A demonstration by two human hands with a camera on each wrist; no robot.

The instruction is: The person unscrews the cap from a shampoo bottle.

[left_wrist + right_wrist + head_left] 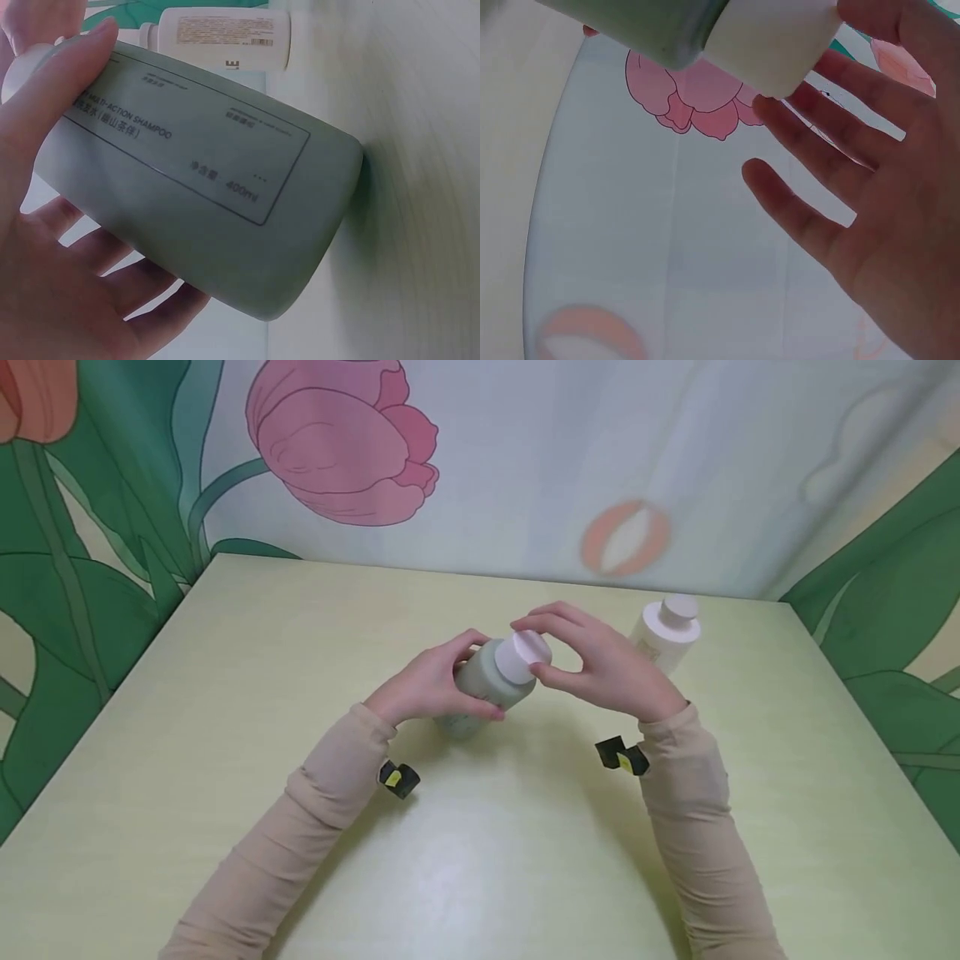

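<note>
My left hand (427,683) grips a grey-green shampoo bottle (487,678) round its body, thumb along the near side. In the left wrist view the bottle (247,165) shows printed lettering with "SHAMPOO" and "400ml". It leans with its white cap (522,657) up and to the right, its lower end close over the table. My right hand (603,662) holds that cap between thumb and fingertips. In the right wrist view the cap (772,45) sits on the bottle's end, thumb at its top edge, while the little finger (780,195) stands away from it.
A second bottle, white with a white cap (681,607), stands upright at the back right, partly behind my right hand. The pale table (285,643) ends at a curtain (510,510) printed with tulips and leaves. Small black devices (622,757) hang at both wrists.
</note>
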